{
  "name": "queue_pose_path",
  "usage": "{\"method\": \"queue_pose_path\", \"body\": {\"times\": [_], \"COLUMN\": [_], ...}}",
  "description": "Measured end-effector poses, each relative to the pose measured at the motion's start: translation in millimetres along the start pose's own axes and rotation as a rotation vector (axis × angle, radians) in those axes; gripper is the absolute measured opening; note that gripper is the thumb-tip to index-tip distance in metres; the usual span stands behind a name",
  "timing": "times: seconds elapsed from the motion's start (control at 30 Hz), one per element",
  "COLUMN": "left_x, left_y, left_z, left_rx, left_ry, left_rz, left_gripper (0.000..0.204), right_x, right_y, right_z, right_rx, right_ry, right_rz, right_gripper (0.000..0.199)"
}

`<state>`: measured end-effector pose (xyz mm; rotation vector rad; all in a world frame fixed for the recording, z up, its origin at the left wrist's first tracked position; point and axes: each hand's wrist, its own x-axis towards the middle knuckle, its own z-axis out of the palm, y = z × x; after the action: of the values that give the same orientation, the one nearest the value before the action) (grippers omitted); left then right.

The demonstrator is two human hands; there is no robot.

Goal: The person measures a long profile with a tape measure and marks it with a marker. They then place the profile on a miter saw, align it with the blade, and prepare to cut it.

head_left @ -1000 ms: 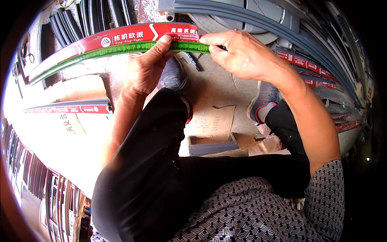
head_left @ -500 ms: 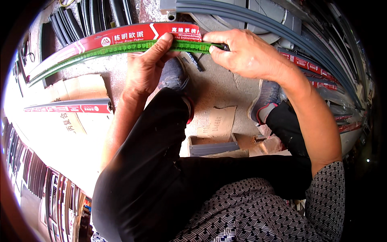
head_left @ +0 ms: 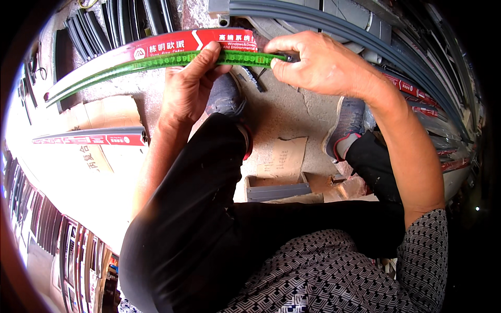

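My left hand [head_left: 194,73] is closed around a long aluminium profile with red protective film [head_left: 172,43], its thumb pressing down the green tape measure blade [head_left: 156,61]. The blade lies along the near edge of the profile and runs out to the far left with it. Just past the profile's right end, my right hand [head_left: 323,65] is closed on the right end of the tape measure. A small dark part [head_left: 286,56] shows between its thumb and forefinger; the palm hides the rest.
Short dark profiles [head_left: 88,34] lie at the upper left. Another red-filmed profile [head_left: 104,138] rests on cardboard at the left. Long grey profiles [head_left: 313,15] cross the upper right beside stacked lengths. A grey open frame [head_left: 276,192] and written-on cardboard [head_left: 282,159] lie between my legs.
The profile and tape have shifted slightly, their far left end rising and moving a little right. My right forefinger has lifted and bent more. Both hands keep their hold.
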<state>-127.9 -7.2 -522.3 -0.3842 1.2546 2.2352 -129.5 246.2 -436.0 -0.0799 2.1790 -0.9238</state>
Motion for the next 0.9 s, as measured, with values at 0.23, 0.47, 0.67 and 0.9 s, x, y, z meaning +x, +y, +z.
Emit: {"method": "queue_pose_path", "body": {"times": [0.23, 0.47, 0.67, 0.9], "left_x": [-1, -3, -2, -3], "left_y": [0, 2, 1, 4], "left_z": [1, 3, 2, 3], "left_rx": [-0.011, 0.013, 0.0, 0.0], "left_ry": [0.015, 0.031, 0.058, 0.072], "left_rz": [-0.003, 0.009, -0.006, -0.003], "left_gripper": [0.021, 0.02, 0.019, 0.019], "right_x": [2, 0, 8, 12], "right_y": [11, 6, 20, 33], "right_z": [4, 2, 5, 11], "right_rx": [0.017, 0.029, 0.085, 0.217], "right_ry": [0.031, 0.028, 0.057, 0.103], "right_rz": [-0.04, -0.031, -0.102, -0.17], "right_gripper": [0.045, 0.048, 0.051, 0.054]}}
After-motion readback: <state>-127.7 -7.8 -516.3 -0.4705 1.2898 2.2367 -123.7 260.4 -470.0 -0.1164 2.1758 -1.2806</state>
